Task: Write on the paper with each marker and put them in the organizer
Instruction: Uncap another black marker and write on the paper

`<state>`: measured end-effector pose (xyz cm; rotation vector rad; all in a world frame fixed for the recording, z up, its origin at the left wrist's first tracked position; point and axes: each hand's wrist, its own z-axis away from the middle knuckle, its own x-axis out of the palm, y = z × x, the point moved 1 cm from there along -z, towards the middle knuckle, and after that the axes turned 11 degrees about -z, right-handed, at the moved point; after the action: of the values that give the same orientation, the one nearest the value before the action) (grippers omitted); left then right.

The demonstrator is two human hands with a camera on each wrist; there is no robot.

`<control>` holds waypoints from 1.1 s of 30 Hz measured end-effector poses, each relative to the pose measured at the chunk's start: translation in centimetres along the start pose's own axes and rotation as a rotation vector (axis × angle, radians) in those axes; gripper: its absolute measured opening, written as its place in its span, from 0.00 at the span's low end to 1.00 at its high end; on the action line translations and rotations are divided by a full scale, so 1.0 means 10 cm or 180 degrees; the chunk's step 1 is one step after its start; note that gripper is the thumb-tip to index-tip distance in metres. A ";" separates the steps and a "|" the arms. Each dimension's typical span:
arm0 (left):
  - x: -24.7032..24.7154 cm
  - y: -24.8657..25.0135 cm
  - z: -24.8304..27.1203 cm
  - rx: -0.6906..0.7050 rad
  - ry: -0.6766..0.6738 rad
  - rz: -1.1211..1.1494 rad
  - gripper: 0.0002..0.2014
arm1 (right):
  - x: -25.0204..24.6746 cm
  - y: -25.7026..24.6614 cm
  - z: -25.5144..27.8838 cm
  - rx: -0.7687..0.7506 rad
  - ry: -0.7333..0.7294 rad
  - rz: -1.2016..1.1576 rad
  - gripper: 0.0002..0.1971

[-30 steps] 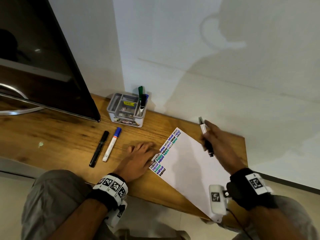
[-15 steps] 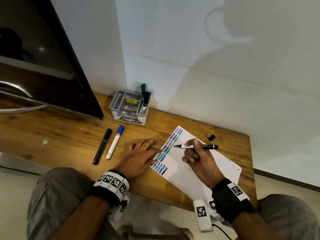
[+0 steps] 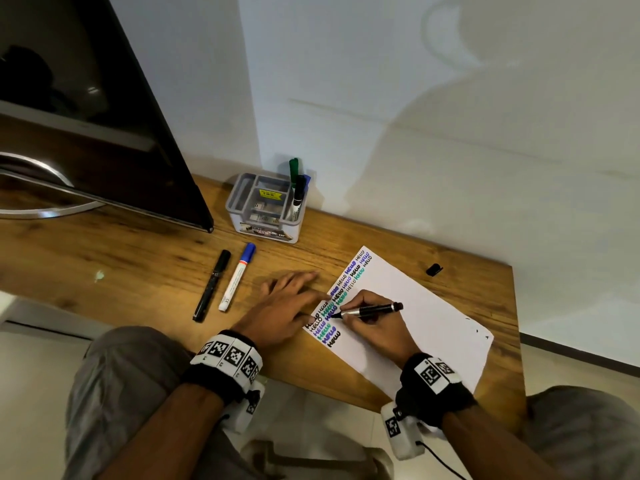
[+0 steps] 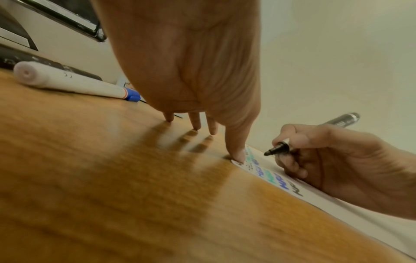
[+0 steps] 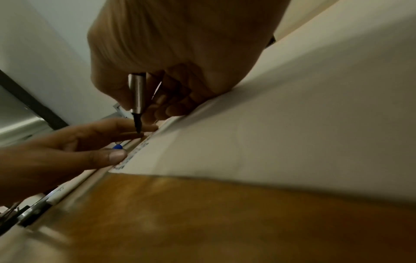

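Observation:
A white paper [image 3: 415, 313] with rows of coloured "HELLO" words lies on the wooden desk [image 3: 138, 265]. My right hand [image 3: 374, 320] grips an uncapped black marker [image 3: 374, 309], its tip just above the paper's left part, as the left wrist view shows at the marker [image 4: 278, 148]. My left hand [image 3: 287, 306] lies flat with its fingers spread, and the thumb [image 4: 236, 151] presses the paper's left edge. Left of that hand lie a black marker [image 3: 212, 285] and a white marker with a blue cap [image 3: 237, 276]. The clear organizer [image 3: 266, 207] at the wall holds three markers.
The marker's black cap [image 3: 433, 269] lies on the desk beyond the paper's far right side. A dark monitor [image 3: 86, 109] stands at the left rear. The white wall [image 3: 415, 133] runs just behind the desk. The desk's front edge is near my knees.
My right hand came down from above the paper's far edge, left the cap on the desk, and brought the uncapped marker's tip to the written rows. The left hand stayed put.

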<state>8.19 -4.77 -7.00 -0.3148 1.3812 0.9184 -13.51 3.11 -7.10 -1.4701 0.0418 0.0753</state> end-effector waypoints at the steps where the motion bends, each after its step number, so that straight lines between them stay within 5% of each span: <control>1: 0.00 0.00 0.00 0.0012 0.0003 0.0008 0.27 | 0.00 0.03 0.02 -0.0008 -0.0030 -0.0031 0.05; 33: 0.02 -0.03 0.00 -0.0051 -0.0023 0.0134 0.28 | 0.06 0.14 0.04 0.0097 0.0029 -0.0074 0.06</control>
<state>8.39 -4.85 -7.27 -0.2953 1.3787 0.9648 -13.07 3.69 -8.44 -1.4402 0.0331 0.0490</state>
